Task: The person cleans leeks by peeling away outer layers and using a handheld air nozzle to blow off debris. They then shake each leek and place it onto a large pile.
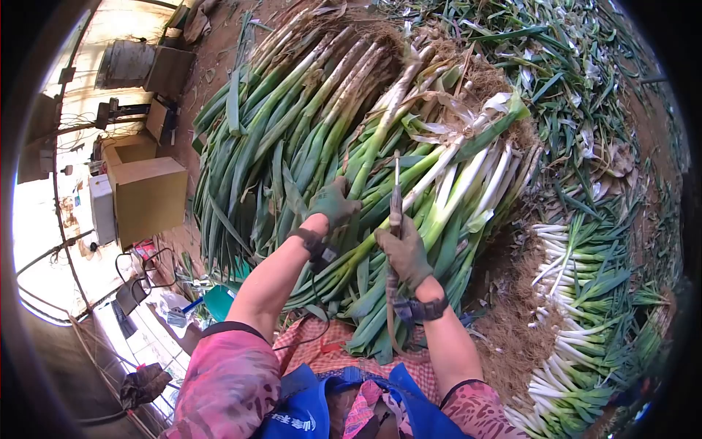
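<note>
A big pile of green onions with brown roots and long green leaves lies in front of me. My left hand, in a green glove, has its fingers wrapped round a green onion stalk at the middle of the pile. My right hand, also gloved, grips a thin tool with a narrow metal nozzle pointing away from me and a hose running back along the wrist. Right beside the tool, pale stalks with white, peeling outer leaves lie at the right of the pile.
Cleaned white-stemmed onions lie in a row at the right, roots inward. Leaf scraps cover the ground at the upper right. At the left are a cardboard box, a green dustpan and a metal-framed stool.
</note>
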Tool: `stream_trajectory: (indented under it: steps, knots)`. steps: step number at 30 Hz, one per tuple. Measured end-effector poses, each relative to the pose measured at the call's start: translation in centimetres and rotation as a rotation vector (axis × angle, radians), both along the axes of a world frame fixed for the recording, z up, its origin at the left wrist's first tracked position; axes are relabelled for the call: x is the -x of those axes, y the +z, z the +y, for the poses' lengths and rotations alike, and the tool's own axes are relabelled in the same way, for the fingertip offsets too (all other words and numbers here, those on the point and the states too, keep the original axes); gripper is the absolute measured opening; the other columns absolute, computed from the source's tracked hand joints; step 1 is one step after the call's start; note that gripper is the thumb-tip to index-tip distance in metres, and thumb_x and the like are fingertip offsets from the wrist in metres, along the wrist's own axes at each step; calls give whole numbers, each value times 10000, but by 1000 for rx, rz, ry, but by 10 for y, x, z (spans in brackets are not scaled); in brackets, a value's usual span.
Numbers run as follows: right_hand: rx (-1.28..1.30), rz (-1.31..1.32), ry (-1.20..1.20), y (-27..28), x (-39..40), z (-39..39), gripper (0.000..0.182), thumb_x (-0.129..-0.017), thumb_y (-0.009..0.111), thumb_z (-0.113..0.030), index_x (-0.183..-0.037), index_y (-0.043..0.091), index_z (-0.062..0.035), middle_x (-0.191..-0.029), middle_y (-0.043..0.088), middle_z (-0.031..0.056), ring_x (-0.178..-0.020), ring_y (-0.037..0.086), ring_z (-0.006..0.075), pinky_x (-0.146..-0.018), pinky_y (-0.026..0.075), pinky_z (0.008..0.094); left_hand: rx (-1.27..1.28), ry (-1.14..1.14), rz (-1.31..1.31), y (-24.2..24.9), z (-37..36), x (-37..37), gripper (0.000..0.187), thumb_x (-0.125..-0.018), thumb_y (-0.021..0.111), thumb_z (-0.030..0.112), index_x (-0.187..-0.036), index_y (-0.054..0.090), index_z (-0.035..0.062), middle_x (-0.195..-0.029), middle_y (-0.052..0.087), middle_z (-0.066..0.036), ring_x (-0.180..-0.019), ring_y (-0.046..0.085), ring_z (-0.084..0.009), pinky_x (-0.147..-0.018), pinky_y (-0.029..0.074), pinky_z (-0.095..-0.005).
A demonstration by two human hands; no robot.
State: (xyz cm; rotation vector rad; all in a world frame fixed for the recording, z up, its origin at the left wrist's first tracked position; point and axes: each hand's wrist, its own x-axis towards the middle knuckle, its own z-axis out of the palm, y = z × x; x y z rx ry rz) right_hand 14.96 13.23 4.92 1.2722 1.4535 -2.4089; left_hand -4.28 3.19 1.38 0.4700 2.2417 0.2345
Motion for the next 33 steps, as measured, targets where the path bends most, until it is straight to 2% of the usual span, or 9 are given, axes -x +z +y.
stream_trajectory:
  steps: [3, 5, 9, 10, 13, 16, 19, 24, 33]
  knots:
    - [242, 32, 10, 22, -28, -27, 310, -877, 679, -142, -1116, 510, -41, -848, 532, -8, -741, 520, 86, -670, 467, 267, -42, 27, -125, 25, -3, -10, 629, -717, 785, 365, -1189, 577, 6, -1081, 677, -194, -1016, 661, -289, -876, 501, -375]
    - [101, 9, 16, 28, -48, -56, 331, -881, 674, -148, -1139, 503, -31, -873, 568, 7, -771, 565, 96, -696, 488, 283, -38, 12, -139, 22, -4, -22, 647, -727, 780, 371, -1212, 569, 0, -1131, 667, -200, -1044, 653, -295, -902, 494, -358]
    - [-251, 6, 139, 40, -52, -72, 378, -884, 668, -174, -1174, 487, -14, -945, 655, 71, -863, 671, 173, -756, 522, 325, -353, 105, -259, -52, -24, -31, 762, -908, 679, 263, -1515, 303, -2, -1477, 462, -207, -1213, 584, -237, -1022, 438, -312]
    - [-263, -115, 250, 23, -55, -77, 404, -875, 670, -204, -1178, 484, -10, -981, 686, 135, -909, 700, 274, -783, 529, 362, -424, 210, -431, -57, -24, -30, 755, -964, 610, 185, -1561, 182, 9, -1563, 349, -187, -1275, 540, -222, -1043, 421, -302]
    - [-250, -128, 167, 5, -34, -61, 367, -869, 668, -230, -1120, 505, -17, -945, 688, 163, -887, 697, 334, -779, 531, 388, -403, 61, -370, -73, -29, -28, 740, -945, 597, 100, -1561, 190, 39, -1558, 351, -174, -1197, 581, -216, -1015, 443, -316]
    - [-301, -293, 153, -26, -6, -39, 351, -845, 687, -230, -1091, 547, -22, -929, 673, 143, -856, 674, 265, -781, 522, 367, -587, 150, -215, -108, -42, -37, 719, -887, 653, 174, -1531, 334, 167, -1310, 618, -215, -1181, 628, -290, -1010, 443, -334]
    - [-284, -351, 88, -14, -3, -22, 387, -831, 700, -251, -1097, 561, -6, -925, 671, 146, -863, 666, 251, -803, 516, 357, -422, 286, -450, -46, -20, -37, 684, -870, 677, 168, -1492, 394, 169, -1286, 632, -206, -1179, 628, -307, -1006, 452, -349]
    - [-290, -368, 284, 20, -25, -52, 409, -829, 693, -271, -1114, 560, -10, -973, 680, 183, -934, 682, 318, -831, 517, 383, -404, 205, -328, -66, -26, -42, 609, -845, 704, 108, -1396, 445, 85, -1174, 625, -143, -1063, 608, -196, -967, 469, -324]
    - [-421, -354, 161, -63, 11, 0, 446, -804, 700, -327, -1081, 573, -1, -887, 690, 193, -841, 685, 331, -767, 531, 405, -255, 83, -322, -63, -35, -38, 584, -898, 660, 188, -1432, 443, 97, -1241, 637, -142, -1115, 611, -189, -968, 456, -300]
